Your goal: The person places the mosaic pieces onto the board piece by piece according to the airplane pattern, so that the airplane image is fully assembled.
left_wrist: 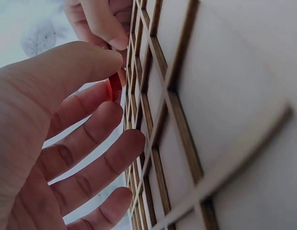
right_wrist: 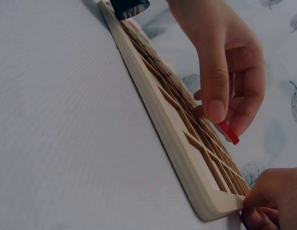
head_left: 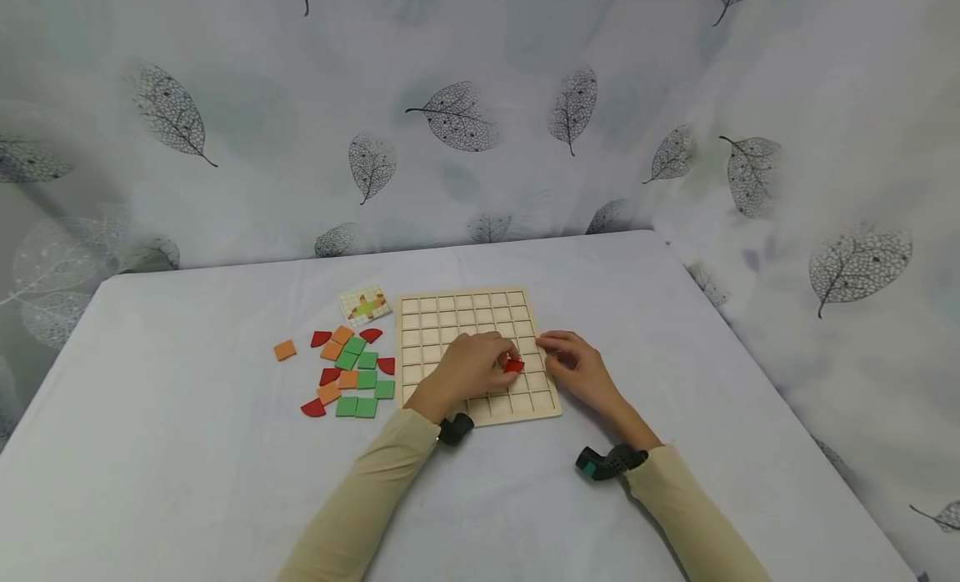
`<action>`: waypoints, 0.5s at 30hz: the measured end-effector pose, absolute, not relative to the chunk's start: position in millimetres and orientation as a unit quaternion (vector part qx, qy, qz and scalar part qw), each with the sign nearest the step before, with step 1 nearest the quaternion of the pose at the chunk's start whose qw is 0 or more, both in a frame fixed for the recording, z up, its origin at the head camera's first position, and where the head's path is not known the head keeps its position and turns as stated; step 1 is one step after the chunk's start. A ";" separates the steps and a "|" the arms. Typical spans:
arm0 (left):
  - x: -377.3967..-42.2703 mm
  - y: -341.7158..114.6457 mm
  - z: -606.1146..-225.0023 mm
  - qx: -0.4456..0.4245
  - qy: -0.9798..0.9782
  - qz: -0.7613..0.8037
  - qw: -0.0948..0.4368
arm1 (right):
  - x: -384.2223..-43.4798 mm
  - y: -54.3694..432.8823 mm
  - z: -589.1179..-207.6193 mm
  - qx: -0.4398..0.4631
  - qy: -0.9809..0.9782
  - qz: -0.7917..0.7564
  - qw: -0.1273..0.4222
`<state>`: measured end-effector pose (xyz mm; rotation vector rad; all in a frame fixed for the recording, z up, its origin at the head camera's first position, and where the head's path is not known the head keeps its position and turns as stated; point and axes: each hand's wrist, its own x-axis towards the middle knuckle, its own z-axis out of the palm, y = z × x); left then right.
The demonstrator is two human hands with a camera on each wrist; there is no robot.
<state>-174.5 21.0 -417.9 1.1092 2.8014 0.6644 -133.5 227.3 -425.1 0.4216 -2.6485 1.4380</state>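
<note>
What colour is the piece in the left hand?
Red: the piece held by the left hand shows best in the left wrist view.

The head view faces forward and down from well back, grid board point(head_left: 471, 317) near centre. Close in, the left wrist view faces across the board at right, the right wrist view along its diagonal edge; both share the red piece point(left_wrist: 114, 87).

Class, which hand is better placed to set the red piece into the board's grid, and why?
Probably the left hand: it pinches the red piece above the wooden grid board, while the right hand touches the board's edge.
</note>
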 end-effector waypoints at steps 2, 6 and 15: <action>-175.4 23.8 -418.6 0.361 0.908 0.210 0.035 | -133.0 226.9 -424.9 0.141 -0.868 0.474 0.050; -177.3 28.9 -420.3 0.363 0.908 0.205 0.043 | -132.5 226.6 -425.7 0.141 -0.866 0.478 0.050; -181.4 38.7 -421.3 0.340 0.917 0.203 0.050 | -132.8 226.1 -424.5 0.140 -0.867 0.474 0.054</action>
